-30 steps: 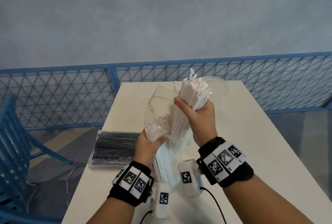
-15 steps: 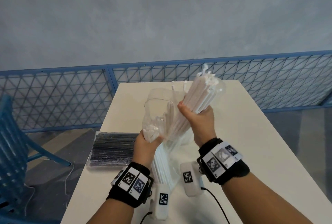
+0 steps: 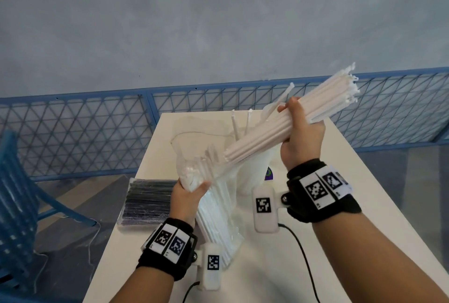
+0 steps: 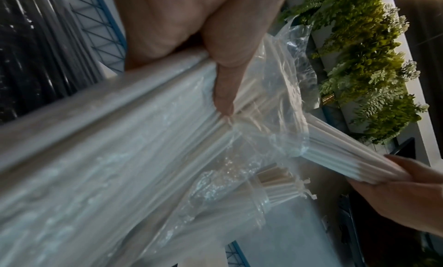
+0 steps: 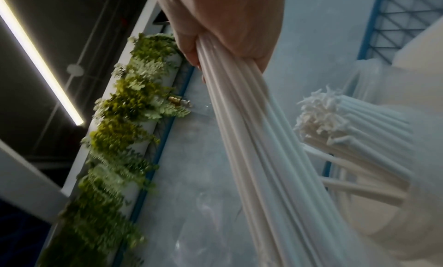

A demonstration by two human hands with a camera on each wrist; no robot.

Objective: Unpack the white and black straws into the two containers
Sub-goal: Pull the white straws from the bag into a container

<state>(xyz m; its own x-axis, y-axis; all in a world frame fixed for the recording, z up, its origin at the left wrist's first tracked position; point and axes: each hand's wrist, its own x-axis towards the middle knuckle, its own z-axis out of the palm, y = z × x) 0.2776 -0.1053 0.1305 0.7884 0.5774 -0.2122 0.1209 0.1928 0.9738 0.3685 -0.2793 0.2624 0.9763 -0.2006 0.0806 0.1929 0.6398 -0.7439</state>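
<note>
A: Start with the largest item.

B: White table point(image 3: 340, 217), below both hands. Past the fingertips at its far edge runs a blue mesh fence point(image 3: 97, 130).

A: Next.

B: Clear plastic bag point(image 3: 220, 208), standing on end on the table with white straws inside. The left hand point(image 3: 187, 195) grips its upper part, fingers and thumb curled round plastic and straws together; the left wrist view shows the thumb point(image 4: 225, 89) pressed onto the plastic. The open mouth of the bag flares above those fingers.

A: The black straws?

B: 1 sealed pack of black straws point(image 3: 145, 203), flat on the table, to the left of the left hand's fingers and apart from them.

A: The right hand?

B: The right hand point(image 3: 302, 132) is closed round a bundle of white straws point(image 3: 267, 136), gripping it near the middle. The bundle slants, its frayed wrapper tips above and right of the fingers, its lower end reaching to the bag mouth just above the left fingers.

A: Containers?

B: 1 clear container point(image 3: 252, 176) stands beneath the right fingers, holding white straws. A second I cannot make out.

A: Smallest?

B: A black cable point(image 3: 302, 254) on the table beneath the right wrist.
</note>
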